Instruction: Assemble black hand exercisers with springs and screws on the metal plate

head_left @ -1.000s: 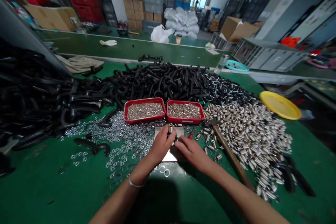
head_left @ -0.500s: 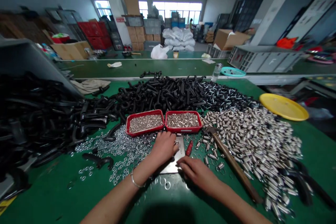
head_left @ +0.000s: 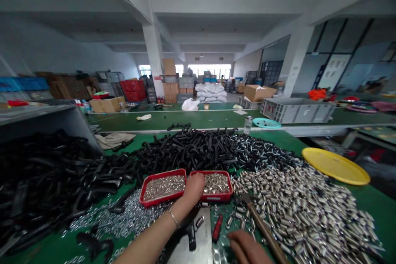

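Observation:
My left hand (head_left: 194, 187) reaches over the inner edge of the right red tray (head_left: 216, 199), its fingers curled down among small metal pins (head_left: 215, 182). Its fingertips are hidden. Low in the view, my right hand (head_left: 249, 248) is partly cut off by the bottom edge; its fingers are bent and close together, and what they hold, if anything, cannot be made out. On a flat metal plate (head_left: 202, 249) between the arms lie a black part (head_left: 192, 237) and a silver coiled cylinder (head_left: 199, 221). A red-handled tool (head_left: 217, 227) rests beside the plate.
A second red tray (head_left: 163, 189) holds tiny metal pieces. Rings and nuts (head_left: 120, 218) lie to the left, black curved parts (head_left: 192, 148) behind. A hammer (head_left: 262, 227) borders a heap of silver cylinders (head_left: 303, 202). A yellow tray (head_left: 335, 167) is at right.
My left hand has left the plate and moved forward to the right tray. The black part and cylinder on the plate are now uncovered. My right hand has drawn rightward from the plate. The view has tilted up.

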Tool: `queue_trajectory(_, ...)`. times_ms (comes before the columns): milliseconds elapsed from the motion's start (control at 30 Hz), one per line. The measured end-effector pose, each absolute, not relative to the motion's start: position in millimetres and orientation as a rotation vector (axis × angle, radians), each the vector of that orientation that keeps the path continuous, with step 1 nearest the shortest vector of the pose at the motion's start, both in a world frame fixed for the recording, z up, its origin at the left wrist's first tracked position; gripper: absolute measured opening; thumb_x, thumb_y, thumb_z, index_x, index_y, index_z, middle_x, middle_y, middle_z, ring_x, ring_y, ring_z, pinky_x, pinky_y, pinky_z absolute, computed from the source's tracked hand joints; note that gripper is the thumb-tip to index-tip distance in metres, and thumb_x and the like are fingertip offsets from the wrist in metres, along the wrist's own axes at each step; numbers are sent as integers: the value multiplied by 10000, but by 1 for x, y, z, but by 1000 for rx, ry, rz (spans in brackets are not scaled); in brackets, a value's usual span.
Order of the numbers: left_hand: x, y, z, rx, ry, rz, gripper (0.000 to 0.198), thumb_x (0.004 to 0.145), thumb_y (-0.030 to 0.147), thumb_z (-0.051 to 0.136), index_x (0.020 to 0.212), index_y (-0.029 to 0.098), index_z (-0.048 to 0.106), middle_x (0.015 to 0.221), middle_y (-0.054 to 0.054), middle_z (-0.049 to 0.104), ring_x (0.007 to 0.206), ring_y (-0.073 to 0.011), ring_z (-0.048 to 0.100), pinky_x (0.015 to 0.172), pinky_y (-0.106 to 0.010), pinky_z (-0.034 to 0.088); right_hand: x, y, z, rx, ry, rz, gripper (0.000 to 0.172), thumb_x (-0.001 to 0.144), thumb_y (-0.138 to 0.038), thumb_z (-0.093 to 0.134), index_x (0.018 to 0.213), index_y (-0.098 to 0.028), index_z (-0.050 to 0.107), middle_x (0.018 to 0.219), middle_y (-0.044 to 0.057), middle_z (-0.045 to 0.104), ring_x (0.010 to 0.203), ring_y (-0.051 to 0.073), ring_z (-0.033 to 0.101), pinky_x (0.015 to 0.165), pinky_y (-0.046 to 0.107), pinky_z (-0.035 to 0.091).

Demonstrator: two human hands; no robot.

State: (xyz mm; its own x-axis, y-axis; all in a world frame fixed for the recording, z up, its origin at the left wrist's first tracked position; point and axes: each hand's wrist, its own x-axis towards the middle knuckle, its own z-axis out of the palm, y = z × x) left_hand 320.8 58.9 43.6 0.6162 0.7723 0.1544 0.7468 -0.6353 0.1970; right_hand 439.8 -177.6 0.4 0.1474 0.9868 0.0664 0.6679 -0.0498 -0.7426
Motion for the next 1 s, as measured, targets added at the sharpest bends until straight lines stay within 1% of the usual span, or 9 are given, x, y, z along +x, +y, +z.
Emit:
queue_trajectory(167, 297, 47, 44, 2533, 1354, 449, 329, 1048, 237, 266, 1219, 123, 522, 1122, -155, 656, 1029, -218, 640, 875, -342, 475, 498, -199, 13, -2098, -1633, 25, 316, 973, -339, 426, 1136, -185, 650, 1111, 166, 638, 1025, 307, 591, 958, 490, 460)
queue_trajectory(333, 252, 34, 32, 2340, 1020, 813, 171, 981, 238, 461, 1025, 188, 619, 1028, -71, 644, 1027, -211, 599, 949, -358, 451, 513, -205, -3, -2358, -1835, -117, 380, 959, -261, 443, 1298, -150, 572, 1074, 174, 609, 953, 306, 562, 866, 448, 477)
queue_trajectory(433, 221, 16, 22, 2139, 963, 701, 131, 931, 275, 550, 987, 199, 641, 876, -17, 653, 824, -187, 625, 823, -327, 481, 516, -202, -10, -2402, -1857, -139, 410, 966, -255, 410, 1326, -110, 545, 1070, 192, 616, 957, 313, 572, 846, 437, 475)
queue_trajectory(533, 203, 4, 16, 2042, 968, 609, 160, 911, 341, 585, 907, 194, 646, 817, 0, 666, 748, -179, 624, 740, -303, 465, 526, -189, -8, -2432, -1821, 19, 408, 932, -280, 454, 1248, -58, 585, 1010, 205, 653, 931, 319, 610, 828, 433, 476)
queue_trajectory(667, 201, 1, 12, 2189, 1006, 530, 177, 907, 301, 587, 781, 184, 627, 854, -30, 666, 845, -202, 620, 783, -315, 446, 543, -168, 9, -2380, -1526, 625, 361, 879, -409, 515, 1046, -121, 656, 882, 137, 709, 731, 252, 663, 670, 353, 493)
queue_trajectory(733, 204, 1, 10, 2248, 1055, 483, 175, 912, 281, 581, 773, 180, 617, 858, -46, 661, 843, -210, 613, 779, -322, 444, 545, -163, 21, -2302, -1467, 628, 369, 855, -456, 533, 1018, -149, 656, 878, 116, 711, 731, 250, 663, 653, 347, 490)
queue_trajectory(800, 207, 0, 7, 2281, 1092, 450, 167, 918, 270, 577, 784, 178, 613, 867, -56, 661, 846, -217, 611, 780, -329, 444, 540, -164, 32, -2197, -1500, 439, 382, 838, -465, 561, 1056, -161, 638, 949, 119, 697, 805, 260, 657, 697, 359, 496)
queue_trajectory(867, 208, -1, 5, 2314, 1091, 435, 163, 925, 270, 576, 795, 179, 611, 874, -60, 660, 858, -221, 609, 791, -335, 443, 527, -169, 41, -2078, -1485, 399, 433, 855, -470, 569, 1170, -174, 589, 1002, 112, 681, 801, 243, 650, 704, 357, 506)
queue_trajectory(1000, 207, -2, 6, 2427, 1026, 403, 192, 943, 304, 567, 807, 178, 615, 867, -69, 652, 882, -240, 599, 823, -360, 440, 497, -182, 51, -1975, -1363, 699, 523, 922, -504, 523, 1369, -237, 471, 831, 31, 671, 564, 181, 587, 512, 298, 465)
